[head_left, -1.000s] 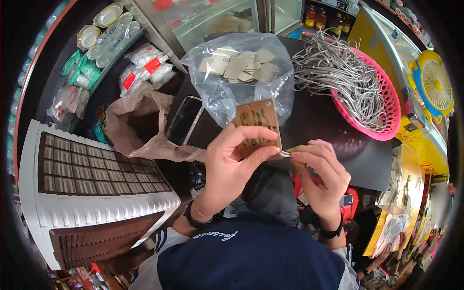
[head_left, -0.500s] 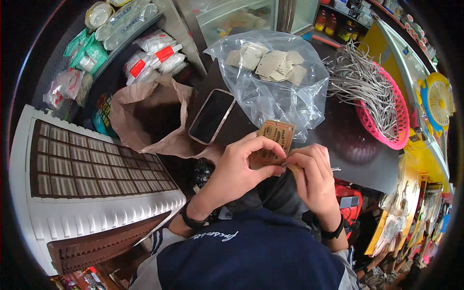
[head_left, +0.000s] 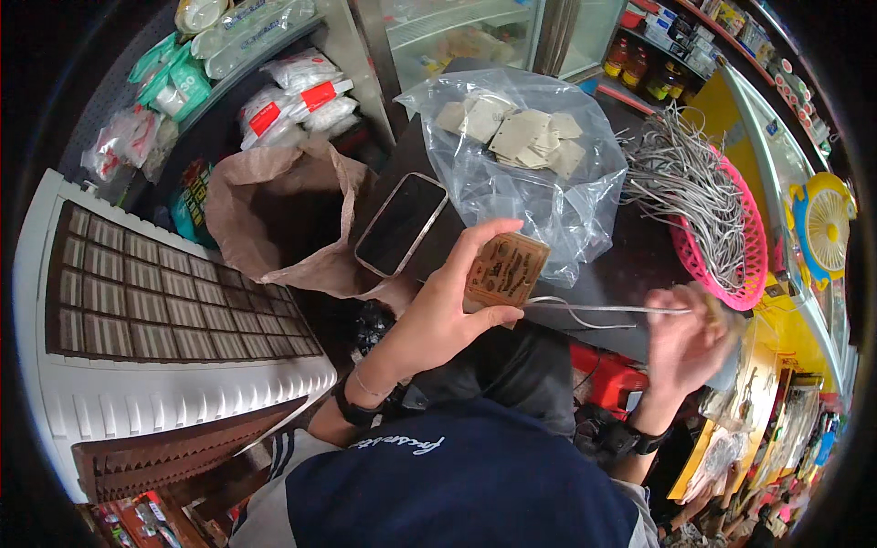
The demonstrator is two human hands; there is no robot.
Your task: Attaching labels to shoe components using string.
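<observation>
The left hand [head_left: 446, 308] grips a brown printed cardboard card [head_left: 506, 268] between thumb and fingers beside the clear plastic bag [head_left: 571, 215], and a thin pale-grey cord [head_left: 626, 309] runs from its lower corner to the blurred right hand [head_left: 681, 345], whose grip I cannot tell.

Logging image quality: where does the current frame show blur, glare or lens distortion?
Head view: the right hand is blurred, while the left hand and brown card look sharper; head view: whitish glints on the clear plastic bag; head view: fisheye bowing in the white cooler, with dark picture corners.
</observation>
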